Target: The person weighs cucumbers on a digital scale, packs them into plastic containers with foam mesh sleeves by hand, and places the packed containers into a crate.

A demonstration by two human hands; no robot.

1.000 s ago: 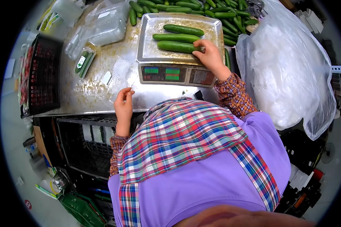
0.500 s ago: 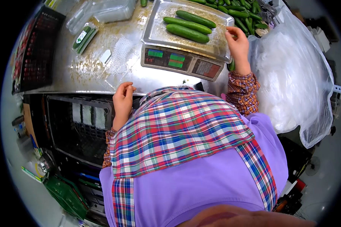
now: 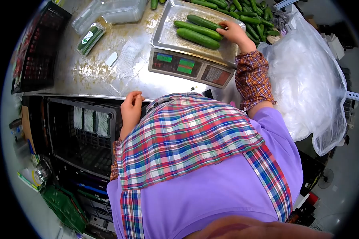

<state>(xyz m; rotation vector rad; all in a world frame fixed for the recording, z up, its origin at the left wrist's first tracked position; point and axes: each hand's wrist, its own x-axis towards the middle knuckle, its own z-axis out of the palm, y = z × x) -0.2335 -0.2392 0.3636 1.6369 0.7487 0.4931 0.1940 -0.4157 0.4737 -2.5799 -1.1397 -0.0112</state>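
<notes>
Three green cucumbers lie side by side in the metal tray of a digital scale. Over the tray's right side, my right hand has its fingers closed at the right ends of the cucumbers; the exact grip is partly hidden. My left hand hangs at the table's front edge, its fingers curled together with nothing visible in them. A wrapped pack of cucumbers with a white label rests on the left of the table.
Clear plastic trays sit at the back left beside a dark crate. Loose cucumbers are heaped behind the scale. A large clear plastic bag bulges at the right. Below the table stands a black crate holding net-wrapped packs.
My right hand has moved left from the tray's right edge to the ends of the cucumbers. My left hand stays near the table edge. The three cucumbers remain in the tray.
</notes>
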